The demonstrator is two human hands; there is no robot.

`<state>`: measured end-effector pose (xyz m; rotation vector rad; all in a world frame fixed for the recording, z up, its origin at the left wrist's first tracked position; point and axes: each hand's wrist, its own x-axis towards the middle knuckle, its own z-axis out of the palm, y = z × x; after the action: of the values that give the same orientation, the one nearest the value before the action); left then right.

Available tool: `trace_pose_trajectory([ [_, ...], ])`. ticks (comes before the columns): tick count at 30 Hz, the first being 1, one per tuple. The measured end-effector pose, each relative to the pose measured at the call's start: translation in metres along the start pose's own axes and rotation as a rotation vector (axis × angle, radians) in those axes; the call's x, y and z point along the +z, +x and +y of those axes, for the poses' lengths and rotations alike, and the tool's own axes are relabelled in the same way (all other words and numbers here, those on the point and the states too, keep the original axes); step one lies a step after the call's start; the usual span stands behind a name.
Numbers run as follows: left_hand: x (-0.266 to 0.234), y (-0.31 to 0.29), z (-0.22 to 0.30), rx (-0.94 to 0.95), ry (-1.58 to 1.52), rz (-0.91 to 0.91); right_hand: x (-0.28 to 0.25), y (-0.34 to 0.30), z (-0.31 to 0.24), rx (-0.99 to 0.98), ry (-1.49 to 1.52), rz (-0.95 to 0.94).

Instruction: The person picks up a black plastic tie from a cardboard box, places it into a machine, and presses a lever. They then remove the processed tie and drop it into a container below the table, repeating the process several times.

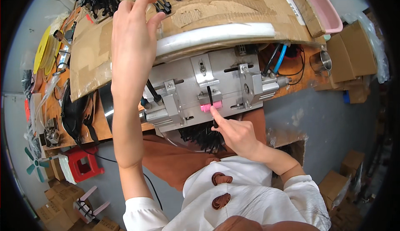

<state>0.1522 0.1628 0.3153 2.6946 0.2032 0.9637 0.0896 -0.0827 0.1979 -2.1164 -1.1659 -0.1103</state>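
Over the cardboard sheet (246,1), my left hand (135,35) is raised with its fingers apart and curved. Its fingertips are close to several black rod-like parts with knobbed ends (166,6); none shows in its grasp. My right hand (237,135) is at the front of a metal fixture (216,72), its index fingertip against a small pink block (211,106). A thin black rod-shaped part (210,92) runs from the fixture's middle bracket across the pink block. Its lower end appears pinched between my right thumb and index finger.
A white foam tube (216,36) edges the cardboard. Below the fixture, a pile of black parts (204,137) lies in a clear container near my lap. Blue tubing (280,60) and a metal cup (321,61) are at right; a black bag (74,110) lies at left. A red stool (83,163) stands below.
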Motion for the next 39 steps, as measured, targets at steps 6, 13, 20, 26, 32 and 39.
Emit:
trace_pose_trajectory([
  [6, 0.015, 0.011, -0.016, 0.140, -0.011, 0.019, -0.049, 0.033, -0.007, -0.122, -0.041, -0.057],
  [13, 0.052, 0.049, -0.007, 0.216, 0.079, -0.119, -0.080, 0.297, 0.072, -0.382, -0.538, 0.271],
  [20, 0.003, 0.028, -0.015, 0.194, -0.201, -0.352, -0.091, 0.330, 0.103, -0.210, -0.420, -0.181],
  [26, -0.039, 0.045, -0.055, -0.059, -0.931, -0.517, -0.128, 0.240, 0.095, -0.230, -0.190, -0.276],
  [32, -0.051, -0.034, 0.005, -0.175, -0.719, -0.213, -0.154, 0.160, 0.063, 0.195, 0.385, -0.104],
  [39, 0.002, -0.190, 0.079, 0.005, -0.207, -0.327, -0.127, 0.108, 0.047, 0.158, 0.917, 0.229],
])
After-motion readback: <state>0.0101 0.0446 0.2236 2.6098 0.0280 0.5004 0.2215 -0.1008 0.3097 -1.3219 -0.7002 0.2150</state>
